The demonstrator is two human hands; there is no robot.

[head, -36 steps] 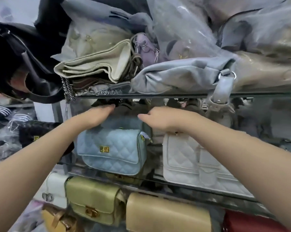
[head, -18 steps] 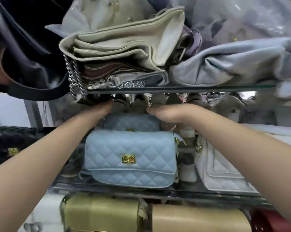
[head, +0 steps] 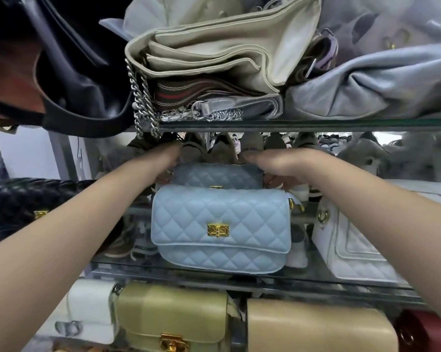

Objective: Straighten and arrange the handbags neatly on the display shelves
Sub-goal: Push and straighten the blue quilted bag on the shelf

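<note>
Both hands on the back bag

Light-blue quilted bag (head: 219, 224) stands upright at the glass shelf (head: 239, 278) front; behind it, right hand (head: 277, 166) grips the rear blue bag (head: 216, 175), left hand (head: 163, 158) at its other end, grip unclear.

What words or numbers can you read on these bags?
None can be read: no words, brands or numbers show.
The gold clasp on the light blue quilted bag shows only a pattern; the brass lock on the olive bag is too blurred to tell.
</note>
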